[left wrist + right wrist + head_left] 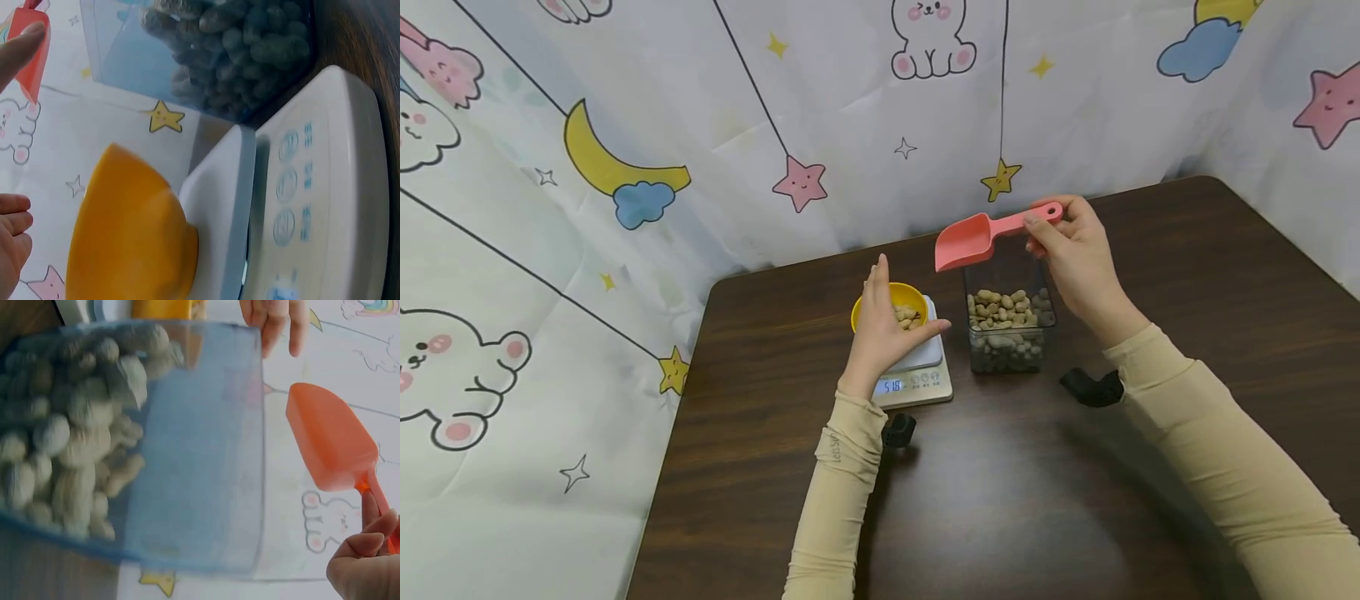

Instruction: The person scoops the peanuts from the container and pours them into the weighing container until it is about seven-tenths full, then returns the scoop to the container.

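Note:
My right hand [1078, 262] pinches the handle of a pink plastic scoop [964, 243], raised over the back of a clear bin [200, 456] of unshelled peanuts [1000, 308]. The scoop's bowl points left; no peanuts show in it. My left hand [878, 337] hovers at a yellow bowl [912, 289], fingers straight and thumb spread toward the bin. In the head view it partly hides the bowl; in the left wrist view its fingers are apart from the bowl. Some peanuts [907, 317] lie in the bowl, which sits on a white kitchen scale [936, 388] reading 51.8.
The bin stands just right of the scale on a dark wooden table [1000, 500]. A white cloth [850, 100] printed with cartoon bears, stars and moons hangs behind and at the sides. Black wrist devices [1090, 388] hang under both forearms.

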`<state>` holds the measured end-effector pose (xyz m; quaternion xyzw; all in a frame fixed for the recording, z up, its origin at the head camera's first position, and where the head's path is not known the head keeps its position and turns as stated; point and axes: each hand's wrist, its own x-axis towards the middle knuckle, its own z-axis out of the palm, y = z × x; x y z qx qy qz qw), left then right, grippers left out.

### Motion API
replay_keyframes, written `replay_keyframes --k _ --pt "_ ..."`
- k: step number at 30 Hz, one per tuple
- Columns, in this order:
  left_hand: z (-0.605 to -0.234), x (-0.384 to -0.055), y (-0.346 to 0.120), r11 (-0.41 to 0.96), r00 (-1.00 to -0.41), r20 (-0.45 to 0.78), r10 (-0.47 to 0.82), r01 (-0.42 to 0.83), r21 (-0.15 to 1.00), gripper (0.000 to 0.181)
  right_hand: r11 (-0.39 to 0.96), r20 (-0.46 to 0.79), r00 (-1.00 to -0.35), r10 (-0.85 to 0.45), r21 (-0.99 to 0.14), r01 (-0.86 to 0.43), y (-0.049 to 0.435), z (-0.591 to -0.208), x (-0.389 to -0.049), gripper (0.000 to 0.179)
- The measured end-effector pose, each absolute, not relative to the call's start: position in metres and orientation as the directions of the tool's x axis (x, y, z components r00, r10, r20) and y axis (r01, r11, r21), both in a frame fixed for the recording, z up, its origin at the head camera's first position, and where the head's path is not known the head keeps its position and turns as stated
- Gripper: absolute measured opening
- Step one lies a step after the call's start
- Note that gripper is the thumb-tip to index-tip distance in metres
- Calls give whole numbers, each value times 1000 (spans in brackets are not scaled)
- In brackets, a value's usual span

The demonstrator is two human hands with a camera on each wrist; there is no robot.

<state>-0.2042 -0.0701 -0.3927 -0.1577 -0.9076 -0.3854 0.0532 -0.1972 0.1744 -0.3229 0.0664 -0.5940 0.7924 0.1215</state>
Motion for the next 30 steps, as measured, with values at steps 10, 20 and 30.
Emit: replay_keyframes --k 10,20,30 --pt "-383 -201 -45 619 -926 163 341 352 703 119 -344 232 -954 192 -894 -286 199 -321 -190 23" --pt "-385 -198 -23 612 -903 121 412 373 697 117 -361 205 -952 229 -890 -279 213 -335 -183 23" --pt "-397 -197 -13 605 -891 111 440 386 697 114 -284 176 -971 162 -934 -216 213 -354 -180 14"
